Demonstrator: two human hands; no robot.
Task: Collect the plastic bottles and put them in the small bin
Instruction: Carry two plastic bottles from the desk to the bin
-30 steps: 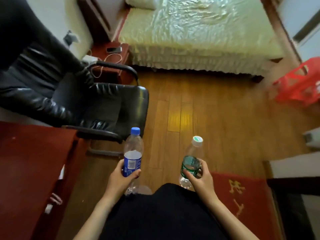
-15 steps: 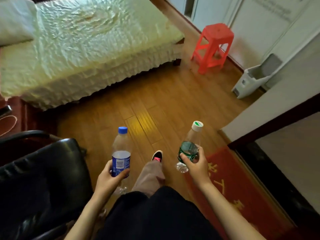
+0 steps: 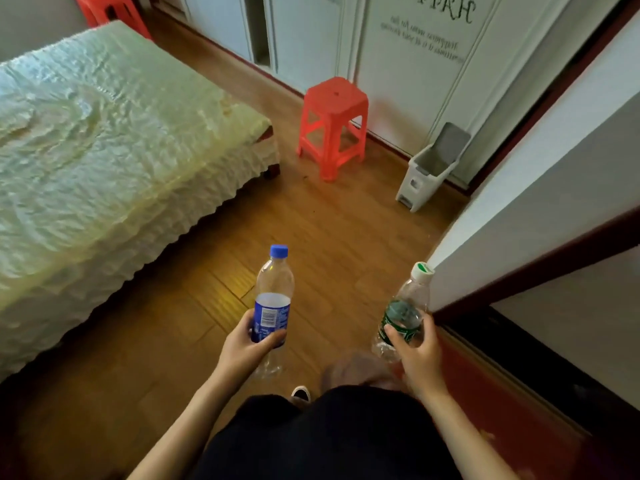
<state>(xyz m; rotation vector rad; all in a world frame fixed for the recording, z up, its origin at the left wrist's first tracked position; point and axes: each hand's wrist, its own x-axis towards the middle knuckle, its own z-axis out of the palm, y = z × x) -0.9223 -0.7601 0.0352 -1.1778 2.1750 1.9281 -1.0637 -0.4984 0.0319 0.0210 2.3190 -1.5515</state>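
2 bottles in hand, carry leg of the task. Left hand [image 3: 250,344] wraps the blue-label bottle [image 3: 273,299] at the label, fingers curled round it, thumb across the front; blue cap up, bottle upright. Right hand [image 3: 417,351] is clamped on the green-label bottle [image 3: 403,313] low on the label, white cap tilted slightly away from the body. Both look empty or nearly so, tho glare makes that hard to call.

Small bin [image 3: 424,174]: white, on the wood floor [image 3: 329,237] ahead-right, against the wall, just beside the red stool [image 3: 332,126]. Lid [image 3: 450,140] stands open, mouth facing up and toward the walker. Bed [image 3: 104,133] to the left, well apart from the bin.

To do it well, I'd say:
- Walk btwn bed and wall corner; path looks free.
- Keep grips at the labels, light squeeze only; thin plastic crumples.
- Get close, drop 1 at a time, base 1st, since the opening looks narrow.
- Avoid bumping the lid shut w/ the 1st bottle.
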